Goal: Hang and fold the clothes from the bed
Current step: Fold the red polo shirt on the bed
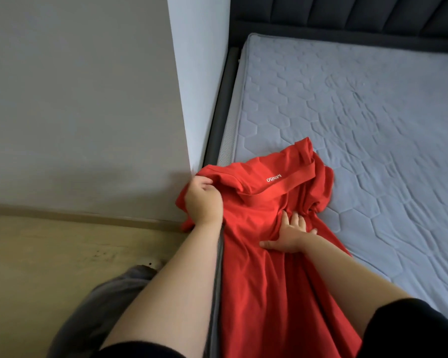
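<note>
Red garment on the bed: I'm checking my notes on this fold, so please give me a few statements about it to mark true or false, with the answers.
1. The left hand grips a bunch of the red garment at its edge by the wall. True.
2. The right hand is lifted clear of the garment. False: it lies on the fabric with fingers spread.
3. The garment lies on a bare quilted mattress. True.
4. The garment is plain, with no print. False: small white lettering shows near its far end.
</note>
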A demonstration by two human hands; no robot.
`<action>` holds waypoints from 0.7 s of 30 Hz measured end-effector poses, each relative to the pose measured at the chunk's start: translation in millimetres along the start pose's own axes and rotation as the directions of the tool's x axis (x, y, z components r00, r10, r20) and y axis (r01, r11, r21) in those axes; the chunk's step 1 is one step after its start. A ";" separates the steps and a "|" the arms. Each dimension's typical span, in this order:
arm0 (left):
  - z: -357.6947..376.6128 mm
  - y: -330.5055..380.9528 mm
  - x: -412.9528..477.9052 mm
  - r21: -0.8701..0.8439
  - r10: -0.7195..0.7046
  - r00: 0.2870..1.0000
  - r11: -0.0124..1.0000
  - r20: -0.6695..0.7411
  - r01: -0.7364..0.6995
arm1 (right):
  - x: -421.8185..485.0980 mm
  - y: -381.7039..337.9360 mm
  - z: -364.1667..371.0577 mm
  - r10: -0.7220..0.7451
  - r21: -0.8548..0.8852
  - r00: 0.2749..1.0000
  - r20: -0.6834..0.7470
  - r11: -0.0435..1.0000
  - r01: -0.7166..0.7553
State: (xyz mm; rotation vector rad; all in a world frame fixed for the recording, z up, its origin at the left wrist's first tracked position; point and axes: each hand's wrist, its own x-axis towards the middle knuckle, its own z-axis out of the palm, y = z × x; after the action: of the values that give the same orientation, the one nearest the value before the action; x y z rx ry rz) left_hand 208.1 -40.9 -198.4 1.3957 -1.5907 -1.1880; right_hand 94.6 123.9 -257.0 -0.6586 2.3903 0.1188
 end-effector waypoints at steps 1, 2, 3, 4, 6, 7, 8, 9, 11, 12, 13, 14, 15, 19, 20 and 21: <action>8.2 0.4 -6.8 0.028 -0.088 0.980 0.996 0.179 0.084 | -0.5 -0.5 -4.2 0.001 0.007 1.000 -0.021 1.000 -0.001; 14.7 0.8 -12.3 0.074 -0.196 0.926 0.981 0.324 0.181 | -1.1 -0.4 -10.6 0.002 0.024 0.997 -0.072 1.000 -0.001; 19.6 1.1 -15.7 0.121 -0.297 0.855 0.955 0.424 0.272 | 0.2 0.7 -19.2 0.007 0.077 0.987 -0.158 0.997 0.006; 23.7 1.2 -17.3 0.137 -0.369 0.793 0.927 0.485 0.348 | 2.1 2.7 -30.7 0.027 0.202 0.966 -0.259 0.979 0.027; 28.6 3.9 -15.6 0.097 -0.439 0.706 0.878 0.555 0.469 | 8.0 6.9 -55.4 0.165 0.594 0.914 -0.371 0.798 0.097; 31.1 6.0 -12.7 0.077 -0.439 0.685 0.868 0.581 0.491 | 10.8 8.6 -65.3 0.252 0.750 0.898 -0.360 0.651 0.118; 33.9 8.4 -8.5 0.072 -0.434 0.676 0.867 0.595 0.494 | 14.2 10.2 -72.4 0.313 0.847 0.895 -0.318 0.519 0.120; 36.0 10.6 -3.5 0.086 -0.431 0.673 0.872 0.601 0.482 | 17.5 10.8 -77.0 0.343 0.905 0.901 -0.266 0.411 0.110; 40.1 13.5 6.4 0.097 -0.422 0.687 0.883 0.592 0.459 | 27.2 8.5 -83.7 0.355 0.963 0.917 -0.179 0.255 0.089; 43.0 14.7 11.0 0.074 -0.419 0.693 0.880 0.587 0.470 | 31.0 6.0 -88.9 0.359 0.976 0.921 -0.151 0.202 0.082; 45.3 17.1 15.0 0.042 -0.421 0.698 0.871 0.579 0.490 | 36.4 3.7 -95.0 0.359 0.985 0.924 -0.130 0.155 0.078; 46.5 21.3 19.3 -0.014 -0.410 0.703 0.859 0.582 0.512 | 41.2 1.1 -102.3 0.354 0.990 0.927 -0.119 0.109 0.086; 49.0 27.6 23.7 -0.103 -0.386 0.705 0.833 0.595 0.543 | 45.9 -1.8 -110.1 0.339 0.991 0.932 -0.132 0.060 0.118; 59.1 48.5 43.8 -0.404 -0.213 0.712 0.699 0.669 0.590 | 55.4 -15.8 -148.7 0.091 0.928 0.951 -0.297 -0.208 0.310; 62.2 50.6 48.9 -0.380 -0.226 0.742 0.744 0.631 0.550 | 56.8 -16.6 -157.1 0.016 0.916 0.954 -0.299 -0.274 0.292; 71.9 46.1 54.7 -0.322 -0.159 0.835 0.872 0.526 0.369 | 58.6 -17.0 -163.0 -0.011 0.916 0.955 -0.296 -0.287 0.280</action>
State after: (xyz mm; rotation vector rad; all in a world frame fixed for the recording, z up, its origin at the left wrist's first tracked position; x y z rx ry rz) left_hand 116.3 -81.3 -182.7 1.1117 -1.3501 -2.0490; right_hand -28.6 44.1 -163.3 -0.0204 1.5016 -1.9905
